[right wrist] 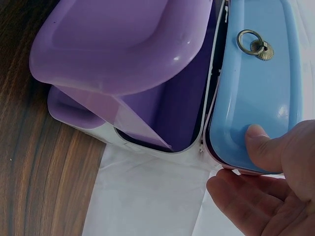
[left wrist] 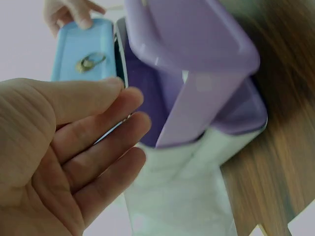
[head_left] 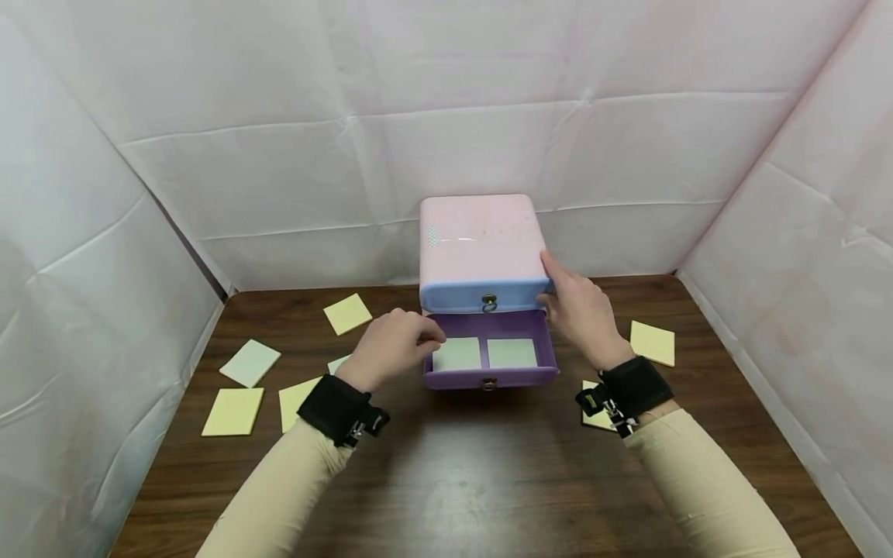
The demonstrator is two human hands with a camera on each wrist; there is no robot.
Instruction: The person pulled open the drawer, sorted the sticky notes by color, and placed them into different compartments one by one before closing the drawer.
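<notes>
A small pink cabinet (head_left: 480,240) stands at the back of the brown table (head_left: 488,480). Its blue upper drawer (head_left: 460,296) is closed. The purple lower drawer (head_left: 460,379) is pulled out, with two pale green notes (head_left: 456,353) lying side by side in it. My left hand (head_left: 394,345) hovers at the drawer's left edge; in the left wrist view its fingers (left wrist: 98,142) are nearly straight and hold nothing. My right hand (head_left: 575,310) grips the cabinet's right front corner, thumb (right wrist: 258,142) pressed on the blue drawer (right wrist: 256,88) and fingers along the side.
Loose sticky notes lie on the table: yellow ones (head_left: 347,313) (head_left: 233,411) (head_left: 296,401) and a pale green one (head_left: 249,363) on the left, and yellow ones (head_left: 652,342) (head_left: 596,415) on the right. White cloth walls close in the back and both sides.
</notes>
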